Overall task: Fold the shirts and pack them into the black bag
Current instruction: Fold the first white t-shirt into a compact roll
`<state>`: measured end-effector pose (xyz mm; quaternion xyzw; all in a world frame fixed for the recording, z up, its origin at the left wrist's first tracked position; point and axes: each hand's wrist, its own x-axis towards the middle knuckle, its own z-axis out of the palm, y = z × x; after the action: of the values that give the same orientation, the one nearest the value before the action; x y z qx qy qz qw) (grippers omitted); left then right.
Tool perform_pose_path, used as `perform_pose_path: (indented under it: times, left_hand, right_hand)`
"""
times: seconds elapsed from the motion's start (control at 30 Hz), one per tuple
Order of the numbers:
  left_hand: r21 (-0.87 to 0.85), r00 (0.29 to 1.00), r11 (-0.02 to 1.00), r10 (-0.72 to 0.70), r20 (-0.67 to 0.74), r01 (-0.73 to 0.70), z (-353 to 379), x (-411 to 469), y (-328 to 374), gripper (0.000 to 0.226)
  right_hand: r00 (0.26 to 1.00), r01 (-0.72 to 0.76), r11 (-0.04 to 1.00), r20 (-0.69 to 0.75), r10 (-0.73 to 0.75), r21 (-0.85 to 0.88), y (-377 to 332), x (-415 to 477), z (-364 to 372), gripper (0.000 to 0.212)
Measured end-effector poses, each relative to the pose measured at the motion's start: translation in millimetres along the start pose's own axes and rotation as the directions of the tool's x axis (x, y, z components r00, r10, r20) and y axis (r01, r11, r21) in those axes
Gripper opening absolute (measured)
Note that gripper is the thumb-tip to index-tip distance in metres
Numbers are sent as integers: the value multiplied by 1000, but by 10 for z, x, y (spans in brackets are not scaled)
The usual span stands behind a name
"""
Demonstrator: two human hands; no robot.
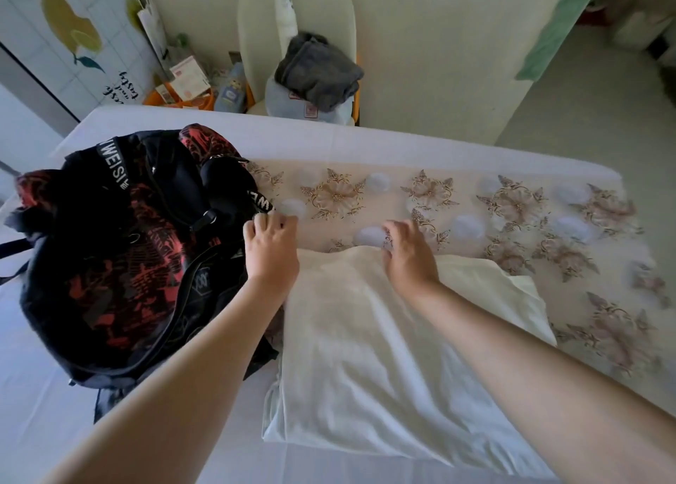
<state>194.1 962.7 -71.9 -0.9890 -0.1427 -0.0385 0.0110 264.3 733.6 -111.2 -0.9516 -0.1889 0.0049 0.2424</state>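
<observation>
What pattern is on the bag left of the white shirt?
The bag is black with a red abstract print; its strap has white letters. Head view.

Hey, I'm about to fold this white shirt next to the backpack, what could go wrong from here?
The white shirt lies right against the black bag, so a fold may catch its strap near your left hand. A loose layer sticks out beyond your right hand, so the fold may come out uneven.
</observation>
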Motion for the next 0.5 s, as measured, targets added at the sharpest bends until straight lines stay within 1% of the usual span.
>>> perform_pose_path:
  times: [0.03, 0.07, 0.1, 0.13, 0.17, 0.2, 0.23, 0.27, 0.3, 0.37, 0.4, 0.43, 0.47, 0.5]
  left_hand:
    - [-55, 998, 997, 57, -40, -59, -13, -65, 66, 54]
    - [-139, 986, 979, 136, -94, -149, 12, -167, 150, 50]
    - [-221, 964, 942, 226, -137, -252, 59, -299, 236, 44]
    - [-293, 939, 894, 309, -149, -340, 106, -465, 323, 39]
    - [-338, 916, 852, 381, -125, -400, 183, -643, 385, 36]
    - [-352, 898, 832, 436, -64, -429, 292, -820, 405, 36]
    - [-318, 884, 842, 466, 22, -436, 407, -978, 391, 42]
    - [-238, 878, 871, 464, 118, -429, 536, -1102, 336, 52]
    - [-156, 881, 900, 433, 190, -408, 605, -1188, 278, 60]
    - [-63, 915, 941, 338, 219, -332, 636, -1290, 207, 67]
    - [-33, 923, 957, 287, 258, -288, 612, -1299, 213, 67]
    - [-4, 925, 971, 231, 303, -241, 561, -1305, 245, 68]
    - [-5, 934, 978, 200, 296, -208, 503, -1322, 293, 69]
    - [-34, 942, 979, 203, 266, -201, 447, -1363, 338, 70]
  right_hand:
    - [1000, 19, 999, -3, -20, -37, -26, -56, -3, 51]
    - [999, 42, 995, -6, -43, -95, -45, -144, 1, 56]
    - [998, 69, 985, 9, -68, -158, -75, -273, 2, 56]
    - [995, 102, 974, 35, -97, -201, -101, -438, 18, 54]
    - [991, 128, 966, 62, -117, -225, -127, -611, 45, 52]
    - [988, 142, 959, 98, -121, -245, -135, -787, 96, 52]
    - [982, 139, 953, 161, -97, -269, -125, -944, 143, 56]
    - [976, 109, 945, 214, -43, -308, -85, -1068, 194, 62]
    - [970, 65, 935, 243, 24, -349, -8, -1149, 230, 70]
    - [939, -19, 905, 303, 162, -425, 200, -1212, 192, 81]
    - [925, -36, 893, 322, 200, -449, 306, -1227, 133, 84]
    - [921, -45, 887, 325, 215, -459, 386, -1247, 62, 85]
    - [927, -60, 888, 304, 218, -456, 430, -1281, -9, 86]
    - [935, -81, 888, 273, 225, -452, 428, -1335, -70, 86]
